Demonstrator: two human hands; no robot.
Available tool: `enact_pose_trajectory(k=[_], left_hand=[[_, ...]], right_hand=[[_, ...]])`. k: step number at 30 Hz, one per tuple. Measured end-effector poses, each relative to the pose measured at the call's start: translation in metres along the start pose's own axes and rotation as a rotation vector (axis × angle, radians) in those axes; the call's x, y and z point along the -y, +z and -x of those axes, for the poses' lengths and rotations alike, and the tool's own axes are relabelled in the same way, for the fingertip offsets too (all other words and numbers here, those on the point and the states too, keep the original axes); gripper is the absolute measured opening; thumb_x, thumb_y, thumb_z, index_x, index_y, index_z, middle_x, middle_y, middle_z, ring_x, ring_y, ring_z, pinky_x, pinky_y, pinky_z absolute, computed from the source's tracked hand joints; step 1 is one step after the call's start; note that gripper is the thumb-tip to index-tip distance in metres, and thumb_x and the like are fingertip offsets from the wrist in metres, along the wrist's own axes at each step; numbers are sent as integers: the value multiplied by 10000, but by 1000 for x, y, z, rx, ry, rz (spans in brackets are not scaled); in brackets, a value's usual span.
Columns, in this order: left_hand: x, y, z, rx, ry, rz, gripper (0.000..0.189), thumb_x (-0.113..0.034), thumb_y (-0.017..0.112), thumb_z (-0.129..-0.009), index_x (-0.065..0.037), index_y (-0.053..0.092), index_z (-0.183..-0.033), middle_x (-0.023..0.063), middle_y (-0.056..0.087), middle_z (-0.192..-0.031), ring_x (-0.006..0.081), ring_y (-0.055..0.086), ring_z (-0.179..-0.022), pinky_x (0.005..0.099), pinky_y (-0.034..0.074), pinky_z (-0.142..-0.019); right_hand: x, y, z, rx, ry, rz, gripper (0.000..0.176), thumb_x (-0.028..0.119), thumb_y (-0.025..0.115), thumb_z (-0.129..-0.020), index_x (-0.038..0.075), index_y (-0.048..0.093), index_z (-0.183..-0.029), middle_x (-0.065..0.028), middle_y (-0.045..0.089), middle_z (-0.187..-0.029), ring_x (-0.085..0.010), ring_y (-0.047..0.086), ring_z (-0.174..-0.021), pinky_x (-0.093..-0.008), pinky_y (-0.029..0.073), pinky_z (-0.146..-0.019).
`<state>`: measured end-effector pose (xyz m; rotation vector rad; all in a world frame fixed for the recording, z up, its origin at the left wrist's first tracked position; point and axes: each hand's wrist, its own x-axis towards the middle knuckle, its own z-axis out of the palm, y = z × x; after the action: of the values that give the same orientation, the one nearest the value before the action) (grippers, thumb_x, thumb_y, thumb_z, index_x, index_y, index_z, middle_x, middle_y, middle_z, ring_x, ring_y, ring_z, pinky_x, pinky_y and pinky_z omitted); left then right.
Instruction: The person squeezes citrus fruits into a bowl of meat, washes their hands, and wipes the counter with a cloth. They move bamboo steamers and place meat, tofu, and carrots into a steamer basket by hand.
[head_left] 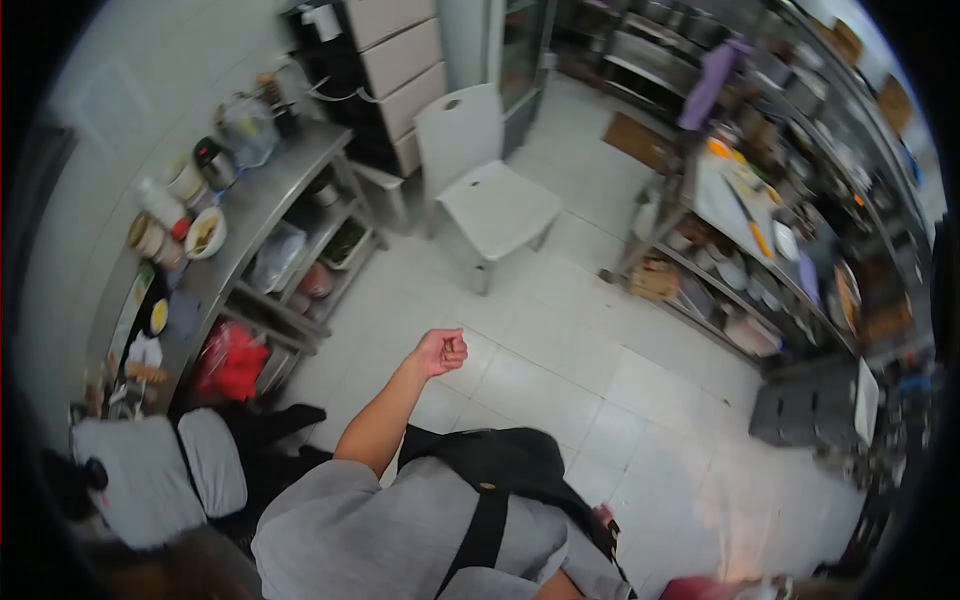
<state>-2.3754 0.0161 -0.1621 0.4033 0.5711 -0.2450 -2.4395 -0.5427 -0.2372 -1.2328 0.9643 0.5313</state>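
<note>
Raised in front of my body over the tiled floor point(540, 360), my left hand point(441, 353) is curled into a loose fist, with nothing visible in it. Its forearm is bare below a grey sleeve. A black apron point(490, 455) covers my front. My right forearm point(560, 588) shows only in part at the bottom edge. A small pinkish patch point(603, 514) beside the apron may be part of my right hand, but its fingers cannot be made out. Beyond my left hand stands a white plastic chair point(495, 200).
At left, a steel counter point(270, 185) holds a bowl point(206, 233), jars and bottles; a person in grey point(140, 480) is beside it. On the right, a workbench bears a cutting board point(725, 200) and knife point(745, 215). Grey crates point(805, 410) stand below right.
</note>
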Motion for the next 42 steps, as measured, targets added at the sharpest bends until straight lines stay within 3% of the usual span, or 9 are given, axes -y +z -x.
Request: enact_pose_trajectory(k=[7,10,13,15,18,24,30,33,42], left_hand=[[-95,-57,-12,-49,273,135,385,-246,438,-891,-130,331,-540,-14,279,-491,101,272,-413,234,238,-364],[-93,-89,-37,-356,317,464,351,-238,445,-865,-126,364,-542,26,408,-485,147,364,-404,282,298,-380],[-82,-41,-69,-288,631,292,346,-235,470,-841,-108,382,-531,11,336,-474,121,291,-390,240,221,-339],[-83,23,-110,-430,760,373,381,-234,474,-838,-121,335,-501,-11,291,-483,111,245,-397,224,163,-331],[-92,78,-170,-441,717,567,375,-230,477,-834,-133,324,-505,-6,299,-493,111,245,-401,236,192,-341],[-134,95,-303,-412,703,853,276,-213,453,-857,-114,405,-603,32,408,-503,144,429,-432,246,385,-385],[-306,196,-514,-440,397,545,350,-221,416,-872,-114,350,-545,12,327,-502,120,266,-414,236,208,-353],[-445,246,-655,-279,352,517,357,-227,431,-874,-115,346,-546,1,299,-504,120,255,-412,241,210,-354],[-831,488,-1018,168,153,170,393,-235,426,-911,-131,286,-558,-21,237,-508,103,246,-427,239,228,-357]], right_hand=[[141,155,-164,-224,-217,598,307,65,470,-797,72,489,-1103,-110,594,-803,-203,560,-585,-283,426,-495],[268,257,-279,377,-400,215,462,79,518,-756,154,415,-1200,-80,590,-872,-194,550,-642,-280,419,-529],[425,385,-371,592,-313,560,613,315,572,-752,137,333,-1287,-93,532,-1086,-261,532,-878,-458,382,-755],[521,454,-481,1260,-190,1228,832,512,619,-736,106,257,-1364,-123,478,-1256,-309,508,-1074,-599,323,-944],[575,615,-390,746,-107,434,683,518,377,-877,40,297,-1358,-105,393,-1353,-288,303,-1269,-424,246,-1034],[688,844,-386,1269,-103,354,507,258,497,-878,143,281,-1322,-204,454,-1258,-337,503,-1069,-422,459,-846],[923,1034,-432,1173,-271,77,455,6,446,-825,105,329,-1254,-195,542,-1067,-273,580,-832,-341,506,-635],[1035,1082,-515,1050,-314,646,358,62,478,-826,121,423,-1174,-125,603,-967,-190,580,-696,-307,471,-575],[1030,939,-766,554,185,356,311,321,415,-885,66,569,-794,-36,572,-664,-157,526,-518,-268,422,-431]])
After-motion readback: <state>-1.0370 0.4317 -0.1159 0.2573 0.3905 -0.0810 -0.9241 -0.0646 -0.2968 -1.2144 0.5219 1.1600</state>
